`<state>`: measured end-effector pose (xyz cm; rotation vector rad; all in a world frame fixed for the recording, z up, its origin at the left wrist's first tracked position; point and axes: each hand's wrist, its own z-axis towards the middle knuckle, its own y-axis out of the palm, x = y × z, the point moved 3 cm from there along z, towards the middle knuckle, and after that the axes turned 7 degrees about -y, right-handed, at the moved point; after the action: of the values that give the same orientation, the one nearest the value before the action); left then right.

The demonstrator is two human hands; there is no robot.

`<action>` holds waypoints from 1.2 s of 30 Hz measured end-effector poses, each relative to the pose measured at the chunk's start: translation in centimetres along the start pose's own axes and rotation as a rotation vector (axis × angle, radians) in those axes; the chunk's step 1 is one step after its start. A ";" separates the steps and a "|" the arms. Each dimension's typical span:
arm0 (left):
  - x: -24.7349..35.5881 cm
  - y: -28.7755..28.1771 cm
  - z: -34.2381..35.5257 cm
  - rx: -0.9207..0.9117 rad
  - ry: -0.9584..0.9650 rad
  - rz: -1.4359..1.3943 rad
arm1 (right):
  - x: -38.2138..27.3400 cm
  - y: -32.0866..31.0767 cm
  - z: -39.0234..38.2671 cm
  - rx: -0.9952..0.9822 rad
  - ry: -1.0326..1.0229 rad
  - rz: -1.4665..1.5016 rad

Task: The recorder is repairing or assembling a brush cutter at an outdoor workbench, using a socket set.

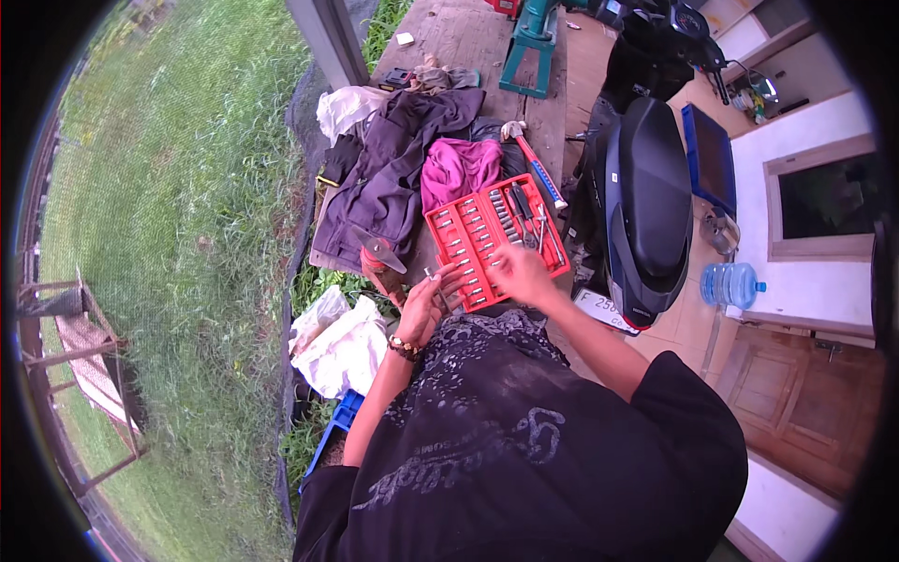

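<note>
A red socket set case (476, 245) lies open on the wooden bench, with rows of small metal bits and sockets in it. At the case's near left corner is my left hand (429, 307), palm partly turned up. A small, thin metal piece (429, 273) shows between its thumb and fingers; its exact kind is too small to tell. My right hand (524, 273) is over the near right part of the case, fingers bent together. What its fingertips hold, if anything, is hidden. A black-handled screwdriver (521, 199) and a ratchet (530, 240) lie in the case.
A hammer (536, 167) with a red and blue handle lies beyond the case. Purple cloth (393, 159), pink cloth (459, 169) and a black glove (341, 159) cover the bench. A motor scooter (646, 187) stands at the right. White sacking (346, 347) lies left of me.
</note>
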<state>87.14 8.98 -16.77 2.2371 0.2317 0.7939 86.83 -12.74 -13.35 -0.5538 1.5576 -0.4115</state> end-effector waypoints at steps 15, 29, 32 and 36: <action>-2.2 1.2 1.2 0.001 -0.242 0.317 | 5.2 -1.4 -1.8 0.250 0.116 -0.027; -1.1 0.1 1.0 -0.011 -0.150 0.247 | 13.3 -5.1 2.6 0.534 0.528 -0.354; -0.8 -0.5 0.5 0.010 -0.128 0.221 | 10.9 -4.7 2.9 0.414 0.618 -0.342; -0.6 -0.3 0.3 0.040 -0.125 0.233 | 11.5 -4.8 2.9 0.399 0.555 -0.336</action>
<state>86.83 8.78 -17.39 2.3706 -0.0753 0.7715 90.00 -23.05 -20.17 -0.4026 1.8393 -1.1832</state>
